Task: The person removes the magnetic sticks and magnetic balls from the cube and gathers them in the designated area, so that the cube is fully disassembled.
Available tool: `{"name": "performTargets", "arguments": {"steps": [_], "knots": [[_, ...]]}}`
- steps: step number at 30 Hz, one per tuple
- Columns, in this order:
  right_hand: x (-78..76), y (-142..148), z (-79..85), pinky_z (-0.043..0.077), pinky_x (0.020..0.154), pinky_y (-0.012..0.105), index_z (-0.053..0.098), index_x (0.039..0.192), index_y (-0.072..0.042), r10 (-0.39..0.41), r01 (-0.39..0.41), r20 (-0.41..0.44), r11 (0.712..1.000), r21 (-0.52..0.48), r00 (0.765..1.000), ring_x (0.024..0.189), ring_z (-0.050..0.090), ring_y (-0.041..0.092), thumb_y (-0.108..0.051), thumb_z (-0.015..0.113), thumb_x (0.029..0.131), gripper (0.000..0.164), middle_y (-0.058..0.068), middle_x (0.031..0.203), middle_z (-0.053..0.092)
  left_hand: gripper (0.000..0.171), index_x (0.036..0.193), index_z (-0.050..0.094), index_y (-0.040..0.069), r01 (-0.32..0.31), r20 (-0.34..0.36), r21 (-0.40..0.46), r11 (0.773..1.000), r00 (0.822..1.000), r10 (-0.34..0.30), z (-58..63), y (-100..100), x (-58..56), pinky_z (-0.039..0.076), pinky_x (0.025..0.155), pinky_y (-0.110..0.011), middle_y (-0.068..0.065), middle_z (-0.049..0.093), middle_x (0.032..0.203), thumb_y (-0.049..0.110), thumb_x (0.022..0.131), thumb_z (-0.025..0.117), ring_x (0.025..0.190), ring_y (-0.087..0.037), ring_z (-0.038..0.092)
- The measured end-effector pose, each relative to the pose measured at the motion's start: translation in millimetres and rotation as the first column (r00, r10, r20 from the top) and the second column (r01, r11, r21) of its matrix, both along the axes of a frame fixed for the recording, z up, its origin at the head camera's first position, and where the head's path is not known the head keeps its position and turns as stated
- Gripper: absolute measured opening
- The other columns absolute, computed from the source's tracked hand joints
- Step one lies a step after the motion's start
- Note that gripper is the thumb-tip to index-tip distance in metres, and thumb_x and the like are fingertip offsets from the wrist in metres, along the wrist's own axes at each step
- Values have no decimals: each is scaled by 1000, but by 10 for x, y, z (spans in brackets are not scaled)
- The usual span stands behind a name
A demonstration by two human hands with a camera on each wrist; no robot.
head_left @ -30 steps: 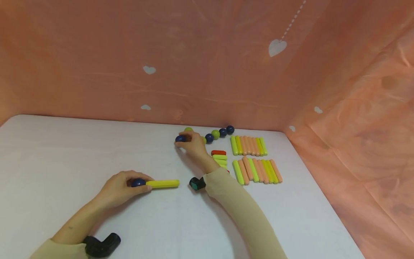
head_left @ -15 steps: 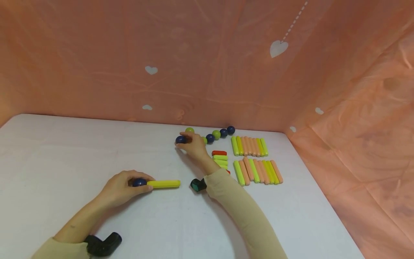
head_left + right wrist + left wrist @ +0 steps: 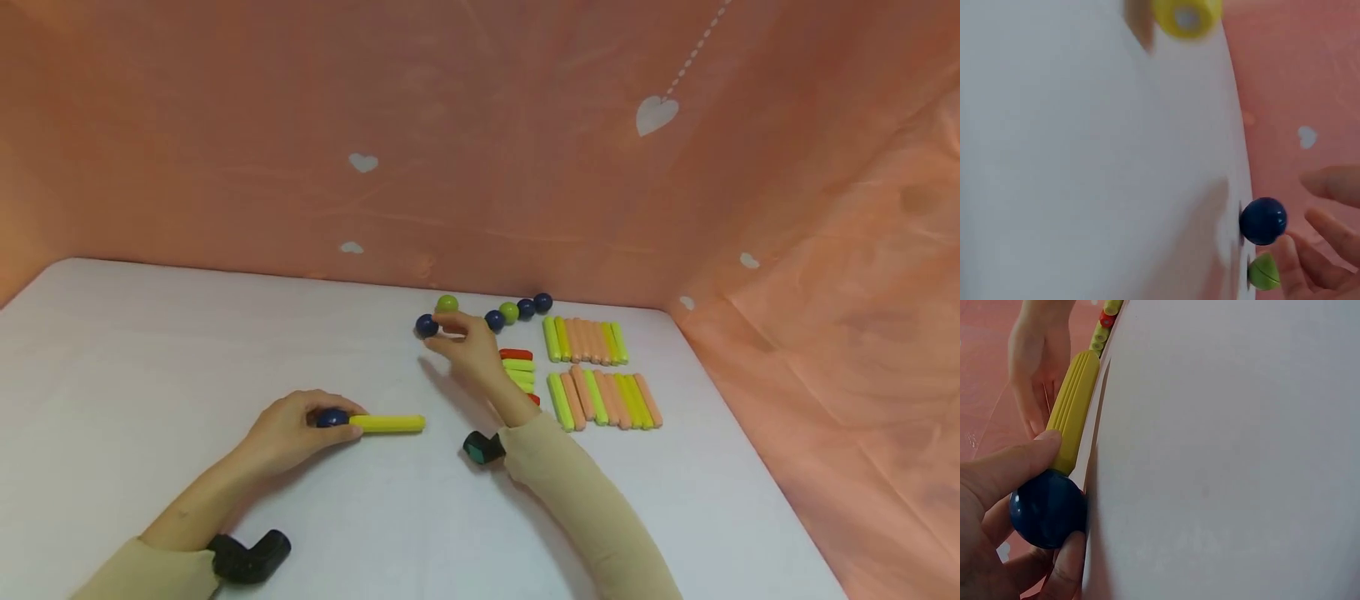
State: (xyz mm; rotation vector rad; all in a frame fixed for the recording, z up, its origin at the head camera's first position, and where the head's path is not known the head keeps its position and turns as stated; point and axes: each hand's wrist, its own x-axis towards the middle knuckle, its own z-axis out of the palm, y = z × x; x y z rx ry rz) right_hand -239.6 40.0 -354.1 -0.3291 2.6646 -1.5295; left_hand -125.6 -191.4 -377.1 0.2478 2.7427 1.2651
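A yellow ribbed rod (image 3: 390,424) is joined end to end to a dark blue ball (image 3: 1047,509). My left hand (image 3: 292,429) holds both, thumb on the rod and fingers round the ball. Farther back, another dark blue ball (image 3: 427,326) sits on the table just in front of a green ball (image 3: 447,304). My right hand (image 3: 472,346) is beside that blue ball with thumb and fingers spread and nothing between them. In the right wrist view the fingertips (image 3: 1316,181) stand apart from the ball (image 3: 1264,221).
A row of blue and green balls (image 3: 509,313) lies along the back edge, partly behind my right hand. Short red and light green rods (image 3: 519,365) lie right of that hand. Farther right are two rows of longer rods (image 3: 588,340). A pink curtain (image 3: 420,125) hangs behind the white table (image 3: 187,350).
My right hand has let go of the blue ball and drawn back to the right. The ball stays near the green one. My left hand keeps its hold; the view has shifted slightly.
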Motion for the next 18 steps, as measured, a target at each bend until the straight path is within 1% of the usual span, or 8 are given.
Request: {"name": "performTargets", "arguments": {"steps": [2,6,7,9,11,14,16,18], "knots": [[105,57,18,50,97,36,65,120,-5,19,-19,-7,1000,13,1000,116,59,26,-14,72,85,37,11,123,63,28,105,74,17,4,-4,2,1000,1000,-4,13,8,4,45,82,-45,-12,67,113,33,82,75,104,-29,58],[308,166,39,51,95,36,65,119,-6,58,-59,34,998,25,998,111,61,25,-18,71,87,35,11,120,64,29,106,74,17,6,-15,-12,1000,1000,-6,20,18,4,45,84,-49,-12,68,113,32,82,75,105,-32,58],[354,186,41,52,94,35,65,119,-6,75,-77,47,997,26,996,109,61,24,-18,70,88,34,10,120,65,29,106,74,17,7,-15,-15,1000,1000,-7,19,16,3,45,84,-50,-13,68,113,33,82,75,105,-33,58],[442,214,39,52,93,34,65,118,-5,139,-141,71,990,24,988,105,62,23,-17,69,88,32,11,117,66,29,106,74,17,6,-17,-22,1000,1000,-7,18,12,4,45,85,-53,-14,67,114,34,82,75,107,-35,58],[516,222,21,51,92,30,65,118,-6,218,-222,99,974,34,971,104,62,20,-16,70,88,32,9,116,68,29,106,74,17,5,-16,-25,1000,1000,-6,20,8,8,44,86,-54,-14,67,114,34,82,75,108,-36,57],[604,206,-18,49,91,23,66,118,-8,335,-346,140,936,66,932,104,62,13,-17,71,87,32,4,115,68,29,105,74,17,2,-18,-28,1000,1000,-2,27,6,14,44,85,-54,-14,67,114,34,82,75,108,-37,57],[644,187,-39,47,90,20,67,119,-12,370,-387,164,918,88,914,104,60,9,-19,72,87,33,-1,116,69,29,105,74,17,2,-19,-24,1000,1000,-2,33,10,19,44,85,-53,-14,67,114,34,82,75,107,-36,57],[668,172,-60,47,89,19,68,118,-14,390,-409,164,906,104,906,103,59,6,-19,72,86,32,-3,115,68,30,106,74,17,6,-22,-23,1000,1000,-6,32,12,13,44,84,-53,-14,67,113,35,82,75,107,-36,57]]}}
